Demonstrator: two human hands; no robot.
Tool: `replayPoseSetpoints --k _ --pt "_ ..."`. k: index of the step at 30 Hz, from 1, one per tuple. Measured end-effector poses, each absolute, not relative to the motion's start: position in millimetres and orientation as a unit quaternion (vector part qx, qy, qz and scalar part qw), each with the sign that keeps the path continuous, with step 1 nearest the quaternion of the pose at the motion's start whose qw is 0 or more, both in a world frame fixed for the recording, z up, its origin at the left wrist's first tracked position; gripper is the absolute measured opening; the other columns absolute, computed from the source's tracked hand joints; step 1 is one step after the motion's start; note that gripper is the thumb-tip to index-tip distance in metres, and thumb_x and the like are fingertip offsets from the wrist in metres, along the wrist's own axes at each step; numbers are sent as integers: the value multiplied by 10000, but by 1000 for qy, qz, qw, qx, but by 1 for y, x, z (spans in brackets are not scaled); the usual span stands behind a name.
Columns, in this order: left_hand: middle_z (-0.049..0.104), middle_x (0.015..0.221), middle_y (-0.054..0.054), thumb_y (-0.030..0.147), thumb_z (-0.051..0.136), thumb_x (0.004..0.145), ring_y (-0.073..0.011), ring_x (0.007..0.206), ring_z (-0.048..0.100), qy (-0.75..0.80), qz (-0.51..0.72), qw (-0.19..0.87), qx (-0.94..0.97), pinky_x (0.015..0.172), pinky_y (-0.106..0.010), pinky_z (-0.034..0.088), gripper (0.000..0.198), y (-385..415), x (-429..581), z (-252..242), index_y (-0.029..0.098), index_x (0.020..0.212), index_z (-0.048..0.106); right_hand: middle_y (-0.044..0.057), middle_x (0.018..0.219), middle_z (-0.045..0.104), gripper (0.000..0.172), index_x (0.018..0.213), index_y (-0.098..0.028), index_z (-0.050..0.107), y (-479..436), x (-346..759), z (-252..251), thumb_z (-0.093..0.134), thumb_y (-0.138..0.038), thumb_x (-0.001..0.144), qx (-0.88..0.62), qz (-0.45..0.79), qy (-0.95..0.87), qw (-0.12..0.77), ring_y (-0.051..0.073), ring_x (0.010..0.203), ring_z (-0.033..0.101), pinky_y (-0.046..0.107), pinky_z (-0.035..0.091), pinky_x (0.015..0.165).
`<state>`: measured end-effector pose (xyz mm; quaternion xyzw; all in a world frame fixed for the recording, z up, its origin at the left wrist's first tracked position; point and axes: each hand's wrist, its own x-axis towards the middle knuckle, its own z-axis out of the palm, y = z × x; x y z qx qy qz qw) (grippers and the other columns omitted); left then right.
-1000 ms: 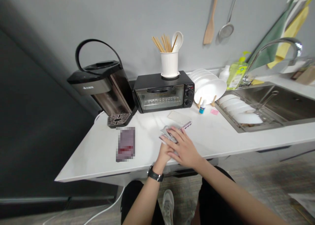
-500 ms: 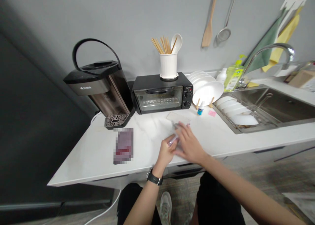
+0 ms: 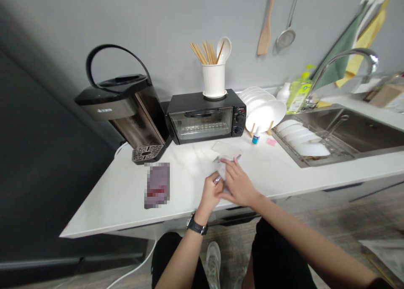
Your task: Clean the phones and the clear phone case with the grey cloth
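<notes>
In the head view, my left hand [image 3: 211, 192] is closed around the near end of a slim, shiny lilac thing that looks like a phone [image 3: 217, 180]. Over it lies a thin white wipe [image 3: 221, 169], pressed by the fingers of my right hand [image 3: 237, 183]. Most of the phone's face is hidden under the wipe and fingers. A clear, flat plastic piece, perhaps a phone case [image 3: 221, 147], lies just beyond my hands. To the right stand a small blue-labelled bottle [image 3: 256, 137] and a pink slip [image 3: 270, 142].
A toaster oven [image 3: 205, 124] carries a white utensil holder [image 3: 213, 79]. Left of it stands a water dispenser [image 3: 126, 108], with a pixelated purple item [image 3: 157, 185] in front. White plates [image 3: 267, 116] stand in a rack beside the sink [image 3: 362, 141].
My right hand has shifted slightly left and up with its fingers on the wipe, and more of the white wipe shows. The left hand still holds the phone; the whole view has tilted slightly.
</notes>
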<state>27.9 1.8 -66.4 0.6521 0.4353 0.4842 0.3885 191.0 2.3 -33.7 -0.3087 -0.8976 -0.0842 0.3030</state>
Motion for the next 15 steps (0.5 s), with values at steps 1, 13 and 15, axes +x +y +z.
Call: replayPoseSetpoints --k 1,13,15 --pt "763 857 -81 314 592 912 -218 869 701 438 486 392 647 828 -329 579 205 2 29 -65 155 910 722 287 1374 608 922 1410 -47 554 4 191 -34 365 -814 936 -300 -83 -902 301 416 1449 434 663 278 1228" --pt "767 1193 -129 325 588 955 -276 1172 694 413 470 380 681 1065 -429 533 299 0 34 -58 161 1149 745 296 1413 578 908 1467 -26 479 -1 212 -28 384 -775 964 -371 -63 -876 302 426 1477 397 684 239 1230" --pt "779 1155 -124 312 600 942 -280 1152 700 425 462 360 690 1060 -441 538 292 -1 33 -58 157 1138 752 283 1479 536 927 1485 -46 478 -5 212 -29 420 -795 942 -314 -53 -907 275 422 1518 334 670 224 1245"
